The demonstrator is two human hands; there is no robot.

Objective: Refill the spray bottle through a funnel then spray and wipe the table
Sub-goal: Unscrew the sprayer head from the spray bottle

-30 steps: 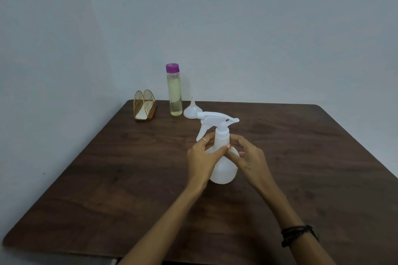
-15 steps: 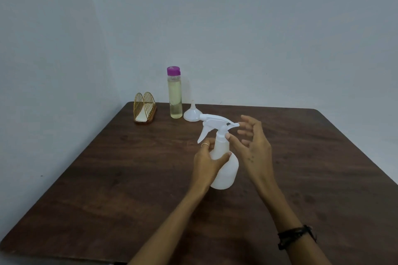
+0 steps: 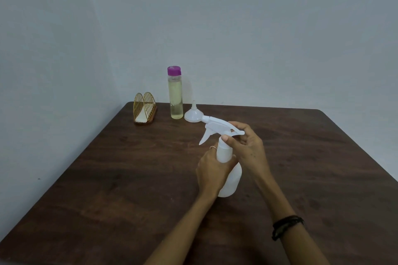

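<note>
A white spray bottle (image 3: 233, 180) stands upright near the middle of the dark wooden table (image 3: 120, 178). My left hand (image 3: 212, 168) is wrapped around its body from the left. My right hand (image 3: 247, 146) grips the neck just under the white trigger head (image 3: 217, 125), whose nozzle points to the far left. A white funnel (image 3: 193, 114) sits upside down, spout up, at the back of the table. Beside it stands a tall clear bottle of yellowish liquid (image 3: 176, 98) with a purple cap.
A gold wire holder with white napkins (image 3: 143, 112) stands at the table's back left corner. Grey walls close in behind and to the left. Bare wood shows on the right half and along the near edge.
My right hand was lifted off with fingers spread half a second ago; it has now closed on the bottle's neck under the trigger head. My left hand kept its hold on the body.
</note>
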